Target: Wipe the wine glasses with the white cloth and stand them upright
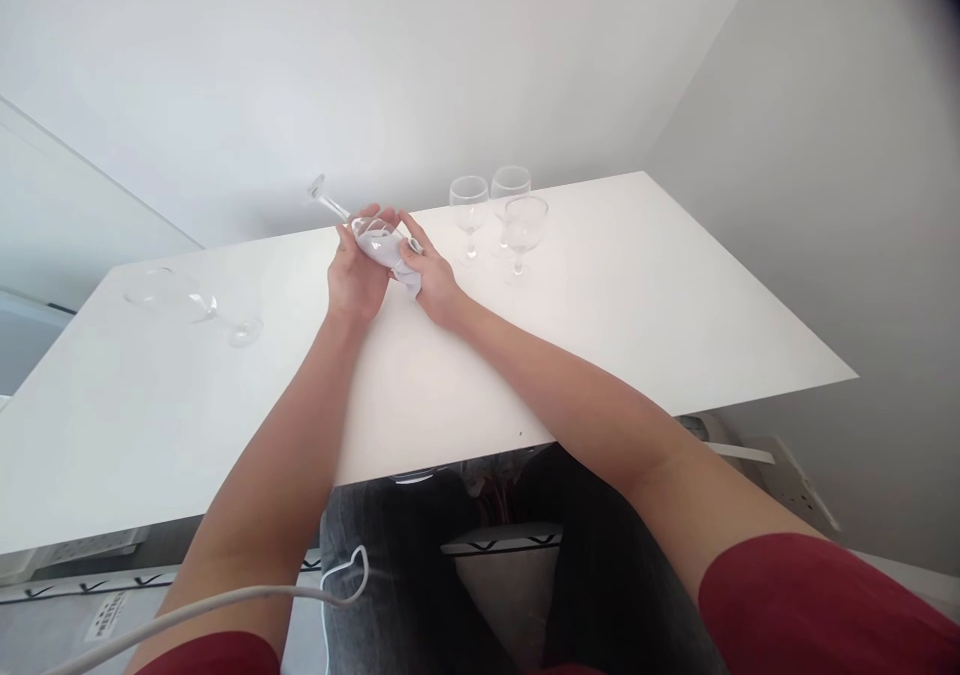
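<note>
Over the far part of the white table, my left hand (356, 277) is closed around the bowl of a clear wine glass (330, 201). The glass is tilted, its stem and foot pointing up to the left and its mouth toward my right hand (437, 281). A white cloth (409, 278) is bunched at the mouth and seems to reach into the bowl. The fingers of my right hand close on this cloth, thumb on the near side. Part of the bowl is hidden by my fingers.
Three clear stemmed glasses, one in front (525, 220), stand upright right of my hands. At the left, another clear glass (201, 307) lies on its side on the white table (645, 305). Walls border the back and right. A pale cable (247, 595) crosses my left arm.
</note>
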`<state>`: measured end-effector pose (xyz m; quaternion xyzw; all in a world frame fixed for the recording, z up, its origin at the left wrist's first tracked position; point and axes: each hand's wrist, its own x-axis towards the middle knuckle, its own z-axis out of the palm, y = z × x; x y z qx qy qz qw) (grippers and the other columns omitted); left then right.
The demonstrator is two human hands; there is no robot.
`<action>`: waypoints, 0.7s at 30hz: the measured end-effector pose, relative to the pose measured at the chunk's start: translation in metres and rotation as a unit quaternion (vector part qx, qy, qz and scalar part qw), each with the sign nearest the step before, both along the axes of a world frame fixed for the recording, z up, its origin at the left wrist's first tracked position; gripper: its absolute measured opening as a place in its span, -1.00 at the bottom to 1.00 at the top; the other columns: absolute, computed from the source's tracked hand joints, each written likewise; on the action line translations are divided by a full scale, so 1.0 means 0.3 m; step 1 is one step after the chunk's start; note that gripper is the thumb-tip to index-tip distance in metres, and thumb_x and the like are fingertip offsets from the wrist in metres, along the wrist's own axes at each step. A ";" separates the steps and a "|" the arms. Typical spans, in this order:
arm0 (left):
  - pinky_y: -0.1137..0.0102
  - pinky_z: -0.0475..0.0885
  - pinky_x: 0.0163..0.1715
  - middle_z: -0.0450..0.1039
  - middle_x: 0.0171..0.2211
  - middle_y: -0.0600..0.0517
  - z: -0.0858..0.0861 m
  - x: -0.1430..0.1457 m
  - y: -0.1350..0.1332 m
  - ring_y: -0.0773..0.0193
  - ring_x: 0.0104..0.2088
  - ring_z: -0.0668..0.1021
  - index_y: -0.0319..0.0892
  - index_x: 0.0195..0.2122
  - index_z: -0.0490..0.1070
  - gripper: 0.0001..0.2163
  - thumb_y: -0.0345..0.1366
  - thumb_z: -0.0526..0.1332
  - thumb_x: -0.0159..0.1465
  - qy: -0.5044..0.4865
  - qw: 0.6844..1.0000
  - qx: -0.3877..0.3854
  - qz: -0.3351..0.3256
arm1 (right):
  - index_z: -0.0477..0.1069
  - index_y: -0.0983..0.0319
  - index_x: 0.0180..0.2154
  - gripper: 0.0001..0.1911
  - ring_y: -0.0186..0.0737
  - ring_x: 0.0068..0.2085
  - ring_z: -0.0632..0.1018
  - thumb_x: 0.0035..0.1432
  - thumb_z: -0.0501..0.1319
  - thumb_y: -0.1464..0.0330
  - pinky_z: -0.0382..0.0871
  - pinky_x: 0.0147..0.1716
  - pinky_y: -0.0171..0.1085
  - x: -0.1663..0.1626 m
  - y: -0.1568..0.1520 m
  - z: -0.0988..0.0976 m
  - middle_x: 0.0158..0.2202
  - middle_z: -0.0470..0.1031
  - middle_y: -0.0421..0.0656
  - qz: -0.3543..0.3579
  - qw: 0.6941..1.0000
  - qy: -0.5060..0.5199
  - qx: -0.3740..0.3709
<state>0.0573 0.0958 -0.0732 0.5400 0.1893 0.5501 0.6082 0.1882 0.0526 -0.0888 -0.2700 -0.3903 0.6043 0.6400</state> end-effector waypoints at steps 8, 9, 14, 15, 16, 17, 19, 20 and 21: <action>-0.01 0.47 0.36 0.39 0.46 -0.03 0.018 -0.019 -0.016 -0.07 0.52 0.34 0.06 0.19 0.51 -0.12 0.58 -0.25 0.34 -0.061 0.995 -0.029 0.079 | 0.14 -0.10 0.55 -0.29 -0.30 0.08 0.54 0.49 0.25 0.23 0.55 -0.01 -0.33 -0.021 -0.035 0.017 0.41 0.39 -0.23 0.123 0.991 -0.049 0.009; 0.00 0.46 0.37 0.38 0.47 -0.01 0.023 -0.024 -0.020 -0.05 0.56 0.28 0.07 0.22 0.50 -0.13 0.55 -0.29 0.37 -0.050 0.995 -0.020 0.085 | 0.15 -0.07 0.55 -0.31 -0.32 0.03 0.53 0.50 0.25 0.26 0.54 -0.06 -0.35 -0.025 -0.042 0.022 0.38 0.42 -0.22 0.135 0.990 -0.046 0.005; 0.04 0.38 0.35 0.39 0.46 -0.04 0.041 -0.034 -0.037 0.04 0.65 0.03 -0.01 0.33 0.43 -0.14 0.27 -0.51 0.54 0.009 0.998 0.013 0.060 | 0.32 0.09 0.47 -0.38 -0.35 -0.11 0.54 0.45 0.29 0.34 0.50 -0.17 -0.38 -0.031 -0.059 0.039 0.15 0.57 -0.20 0.133 0.990 0.002 -0.048; 0.03 0.38 0.36 0.39 0.47 -0.04 0.041 -0.033 -0.036 0.04 0.65 0.04 -0.02 0.34 0.43 -0.17 0.26 -0.49 0.55 0.003 0.999 0.014 0.050 | 0.35 0.09 0.45 -0.39 -0.35 -0.11 0.55 0.44 0.30 0.34 0.50 -0.17 -0.38 -0.031 -0.058 0.039 0.14 0.58 -0.21 0.130 0.990 0.008 -0.050; 0.03 0.37 0.38 0.39 0.47 -0.04 0.041 -0.030 -0.034 0.02 0.64 0.06 0.00 0.33 0.44 -0.20 0.29 -0.42 0.55 -0.008 0.999 0.014 0.043 | 0.36 0.08 0.43 -0.41 -0.34 -0.11 0.55 0.44 0.31 0.33 0.50 -0.18 -0.38 -0.032 -0.056 0.039 0.14 0.58 -0.22 0.127 0.990 0.015 -0.053; 0.02 0.36 0.40 0.38 0.48 -0.04 0.039 -0.027 -0.031 -0.01 0.63 0.10 0.02 0.31 0.46 -0.24 0.32 -0.33 0.55 -0.018 0.999 0.013 0.040 | 0.37 0.07 0.43 -0.41 -0.33 -0.10 0.55 0.44 0.30 0.31 0.50 -0.19 -0.37 -0.033 -0.054 0.038 0.15 0.57 -0.22 0.122 0.991 0.025 -0.056; 0.02 0.34 0.46 0.36 0.49 -0.05 0.033 -0.016 -0.025 -0.06 0.61 0.19 0.03 0.26 0.50 -0.29 0.38 -0.17 0.51 -0.032 0.999 0.006 0.031 | 0.35 0.04 0.44 -0.42 -0.28 -0.06 0.58 0.46 0.27 0.26 0.54 -0.18 -0.32 -0.036 -0.045 0.036 0.18 0.56 -0.20 0.103 0.991 0.050 -0.064; 0.02 0.33 0.48 0.34 0.50 -0.05 0.030 -0.010 -0.022 -0.07 0.59 0.22 0.03 0.25 0.51 -0.30 0.39 -0.12 0.49 -0.034 0.999 0.002 0.025 | 0.32 0.04 0.46 -0.41 -0.25 -0.02 0.60 0.47 0.25 0.24 0.57 -0.15 -0.29 -0.038 -0.039 0.034 0.20 0.55 -0.19 0.088 0.992 0.063 -0.067; 0.01 0.32 0.50 0.32 0.51 -0.06 0.028 -0.004 -0.020 -0.09 0.58 0.24 0.02 0.24 0.52 -0.31 0.39 -0.09 0.49 -0.034 0.999 0.000 0.018 | 0.30 0.04 0.48 -0.39 -0.21 0.04 0.61 0.47 0.24 0.22 0.60 -0.09 -0.26 -0.039 -0.034 0.032 0.20 0.55 -0.17 0.069 0.992 0.076 -0.069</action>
